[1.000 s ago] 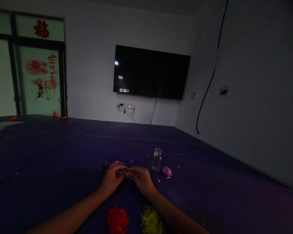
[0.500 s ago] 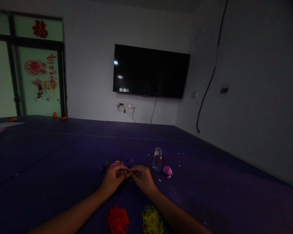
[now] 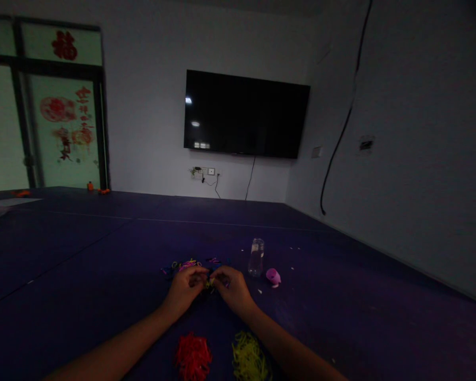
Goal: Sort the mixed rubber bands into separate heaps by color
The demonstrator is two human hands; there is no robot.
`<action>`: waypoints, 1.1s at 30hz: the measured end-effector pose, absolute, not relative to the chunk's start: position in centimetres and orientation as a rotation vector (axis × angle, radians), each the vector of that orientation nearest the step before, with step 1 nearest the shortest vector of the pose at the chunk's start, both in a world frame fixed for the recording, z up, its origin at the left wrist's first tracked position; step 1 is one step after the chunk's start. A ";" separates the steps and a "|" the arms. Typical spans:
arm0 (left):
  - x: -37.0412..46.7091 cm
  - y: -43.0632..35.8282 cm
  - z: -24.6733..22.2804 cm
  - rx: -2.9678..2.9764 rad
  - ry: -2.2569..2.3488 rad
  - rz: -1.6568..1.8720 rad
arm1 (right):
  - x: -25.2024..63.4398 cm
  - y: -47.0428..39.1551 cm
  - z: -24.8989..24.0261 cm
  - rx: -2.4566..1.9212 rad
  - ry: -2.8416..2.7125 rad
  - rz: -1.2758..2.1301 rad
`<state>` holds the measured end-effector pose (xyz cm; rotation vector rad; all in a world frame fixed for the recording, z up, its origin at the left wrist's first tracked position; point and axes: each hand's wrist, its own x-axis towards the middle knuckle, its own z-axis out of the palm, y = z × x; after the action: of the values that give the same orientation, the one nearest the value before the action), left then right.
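Observation:
My left hand (image 3: 186, 290) is at the pile of mixed coloured bands (image 3: 186, 264), its thumb and fingers pinched together. Close to its right, my right hand (image 3: 233, 288) has its fingertips drawn together too, and the two hands almost meet. What either pinch holds is too small and dark to make out. Yellow and dark bands lie between and below the fingertips. Nearer to me, between my forearms, are a heap of red bands (image 3: 193, 357) and, to its right, a heap of yellow-green bands (image 3: 249, 357).
Right of my right hand, a clear bottle (image 3: 256, 258) stands upright beside a small purple cup (image 3: 273, 276). White scraps dot the purple surface (image 3: 103, 286). Small orange things and a whitish sheet lie at the far left. A television (image 3: 246, 114) hangs on the wall.
Both hands stay in nearly the same place, with the fingertips of my right hand slightly farther from those of my left. The camera view has shifted slightly.

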<state>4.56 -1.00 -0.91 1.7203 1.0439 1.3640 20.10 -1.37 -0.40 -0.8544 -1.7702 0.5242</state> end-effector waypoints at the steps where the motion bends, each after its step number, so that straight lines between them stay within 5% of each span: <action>1: 4.5 -1.0 -0.9 1.717 1.055 1.375 | 20.1 -1.4 -0.4 -0.861 -1.768 0.532; 33: 4.6 -1.4 -0.6 1.676 0.955 1.350 | 20.1 -1.0 -0.7 -0.895 -1.853 0.473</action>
<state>4.61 -1.35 -0.63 1.6757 0.9555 1.3498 20.13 -1.01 -0.69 -0.8946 -1.8526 0.4734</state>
